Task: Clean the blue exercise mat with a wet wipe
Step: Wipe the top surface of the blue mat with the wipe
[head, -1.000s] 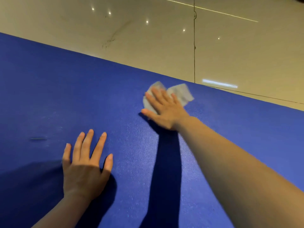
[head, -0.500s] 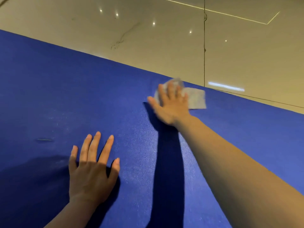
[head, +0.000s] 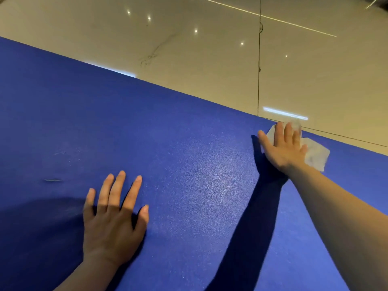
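Mat lies flat on tiled floor, blue, filling most of view. Right hand presses wipe flat at mat's far edge, fingers straight and spread, no pinch grip, palm pressure for scrubbing. Wipe sticks out from under palm toward the right, fingertips just at the rim. Left hand rests flat on mat nearer the body, fingers splayed, holding nothing, likely bracing body weight and keeping mat from sliding. Small scuff on mat left of that hand, not yet wiped. Cleaning looks mid-way.
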`<state>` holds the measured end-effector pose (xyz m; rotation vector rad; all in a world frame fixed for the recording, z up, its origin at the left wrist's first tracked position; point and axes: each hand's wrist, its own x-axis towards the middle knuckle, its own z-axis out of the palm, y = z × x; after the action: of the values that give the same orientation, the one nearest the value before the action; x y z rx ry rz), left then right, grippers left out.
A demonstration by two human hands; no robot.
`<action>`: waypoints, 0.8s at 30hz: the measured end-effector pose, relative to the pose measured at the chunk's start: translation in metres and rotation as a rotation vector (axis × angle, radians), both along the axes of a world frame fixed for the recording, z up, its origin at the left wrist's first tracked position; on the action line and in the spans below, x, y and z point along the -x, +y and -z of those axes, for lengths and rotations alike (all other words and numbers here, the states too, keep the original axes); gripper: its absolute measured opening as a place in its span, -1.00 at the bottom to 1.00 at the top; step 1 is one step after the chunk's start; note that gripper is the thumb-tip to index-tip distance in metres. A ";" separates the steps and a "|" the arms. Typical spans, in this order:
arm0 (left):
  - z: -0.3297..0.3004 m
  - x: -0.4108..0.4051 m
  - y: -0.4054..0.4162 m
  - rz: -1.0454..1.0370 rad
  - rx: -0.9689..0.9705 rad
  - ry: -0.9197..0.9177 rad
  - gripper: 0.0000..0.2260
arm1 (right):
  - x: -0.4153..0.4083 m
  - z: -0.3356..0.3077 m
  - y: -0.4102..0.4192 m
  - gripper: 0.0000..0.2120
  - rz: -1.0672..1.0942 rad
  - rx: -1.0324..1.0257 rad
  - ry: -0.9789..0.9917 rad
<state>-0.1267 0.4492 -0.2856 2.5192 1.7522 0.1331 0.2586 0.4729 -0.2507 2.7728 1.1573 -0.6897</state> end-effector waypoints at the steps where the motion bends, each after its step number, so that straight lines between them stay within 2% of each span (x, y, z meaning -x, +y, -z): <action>1: 0.000 0.000 0.000 0.000 0.005 0.003 -0.39 | 0.012 0.001 0.008 -0.15 0.020 0.003 -0.006; 3: 0.000 -0.001 0.002 -0.002 0.020 0.005 -0.38 | 0.041 0.001 0.027 -0.08 -0.055 0.012 -0.029; 5: 0.001 -0.002 0.001 -0.007 0.009 0.002 -0.42 | 0.080 0.000 0.042 -0.08 -0.224 -0.011 -0.001; 9: 0.003 -0.002 0.000 -0.002 -0.027 0.001 -0.45 | 0.182 -0.005 0.042 -0.16 -0.638 -0.075 0.145; 12: 0.002 -0.002 0.000 0.003 -0.061 -0.017 -0.46 | 0.196 -0.003 0.028 -0.26 -0.796 -0.092 0.164; 14: 0.002 -0.002 0.000 0.015 -0.091 -0.033 -0.49 | 0.164 -0.001 0.018 -0.33 -0.733 -0.101 0.127; 19: 0.002 -0.002 0.001 -0.003 -0.023 -0.041 -0.47 | 0.078 0.000 -0.050 -0.33 -0.316 0.027 0.012; 24: 0.001 0.000 0.003 0.036 0.062 0.014 -0.45 | 0.093 0.001 -0.092 -0.18 -0.037 0.020 0.030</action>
<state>-0.1269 0.4520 -0.2868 2.5124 1.6884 0.0586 0.1655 0.3813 -0.2514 2.7264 1.1979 -0.7368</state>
